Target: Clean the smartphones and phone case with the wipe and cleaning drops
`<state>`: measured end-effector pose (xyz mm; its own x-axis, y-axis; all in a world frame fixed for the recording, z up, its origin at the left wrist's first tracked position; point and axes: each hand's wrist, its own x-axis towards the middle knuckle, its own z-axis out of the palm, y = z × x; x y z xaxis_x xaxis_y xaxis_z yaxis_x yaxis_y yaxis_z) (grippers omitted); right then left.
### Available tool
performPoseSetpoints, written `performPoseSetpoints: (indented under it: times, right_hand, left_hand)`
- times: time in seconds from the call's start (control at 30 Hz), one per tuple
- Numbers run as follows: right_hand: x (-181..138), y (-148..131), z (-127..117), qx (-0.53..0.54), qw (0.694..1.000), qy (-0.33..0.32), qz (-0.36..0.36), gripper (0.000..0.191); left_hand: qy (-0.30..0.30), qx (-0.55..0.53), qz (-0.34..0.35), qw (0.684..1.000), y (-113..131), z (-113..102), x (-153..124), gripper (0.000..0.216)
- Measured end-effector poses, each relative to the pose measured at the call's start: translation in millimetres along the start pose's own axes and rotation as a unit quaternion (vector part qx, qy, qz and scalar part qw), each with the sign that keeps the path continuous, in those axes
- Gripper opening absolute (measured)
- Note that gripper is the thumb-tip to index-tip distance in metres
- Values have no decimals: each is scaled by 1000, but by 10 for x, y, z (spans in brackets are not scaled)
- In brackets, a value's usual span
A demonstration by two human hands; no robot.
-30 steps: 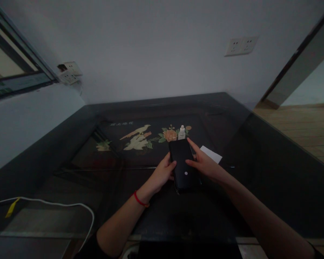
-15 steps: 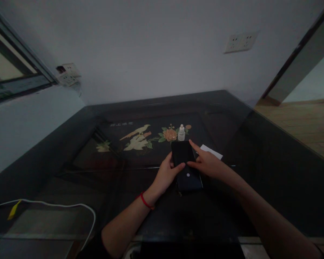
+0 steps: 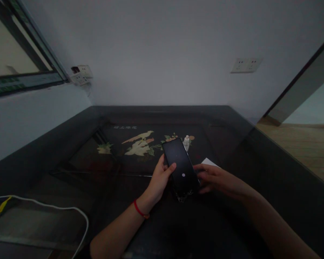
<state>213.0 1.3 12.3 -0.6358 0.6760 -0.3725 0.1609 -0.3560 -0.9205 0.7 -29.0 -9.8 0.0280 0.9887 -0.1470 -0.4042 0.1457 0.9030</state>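
A black smartphone (image 3: 178, 167) with a dark screen and a small white dot near its lower end is held up over the dark table (image 3: 259, 172). My left hand (image 3: 160, 178), with a red string at the wrist, grips its left edge, thumb on the screen. My right hand (image 3: 218, 178) holds the phone's lower right edge, fingers curled under it. A small white dropper bottle (image 3: 187, 142) stands just behind the phone. A white card (image 3: 209, 162) lies beyond my right hand, partly hidden.
The table top carries a bird-and-flower inlay (image 3: 140, 144). A white cable (image 3: 56, 208) with a yellow tag (image 3: 1, 207) runs along the near left. Wall sockets (image 3: 245, 65) sit on the back wall, a window frame (image 3: 29, 72) at left, a doorway at right.
The phone has been raised and tilted up from the table. My right hand slid from its upper right edge down to the lower right. The view shifted downward.
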Motion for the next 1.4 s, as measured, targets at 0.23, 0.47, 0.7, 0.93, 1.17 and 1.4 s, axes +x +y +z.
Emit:
performPoseSetpoints:
  times: [0.23, 0.47, 0.7, 0.93, 1.17, 1.4]
  right_hand:
    - [107, 172, 100, 55, 997, -32, -32, 49]
    - [78, 172, 103, 35, 999, 13, -37, 42]
    - [37, 144, 118, 15, 999, 25, -27, 44]
    - [69, 212, 118, -1, 998, 54, -39, 39]
    - [33, 114, 54, -43, 998, 22, -26, 33]
    - [34, 51, 10, 81, 964, 215, -137, 33]
  left_hand:
    - [-6, 11, -20, 1000, 8, -8, 5, 74]
    - [-18, 19, -33, 999, 5, 24, -9, 74]
    - [-27, 11, -41, 999, -31, 17, -3, 76]
    - [-24, 42, -7, 999, -48, 47, -26, 73]
    - [-53, 50, -15, 997, 17, 59, -47, 74]
    - [-169, 84, -79, 979, -45, 103, -145, 76]
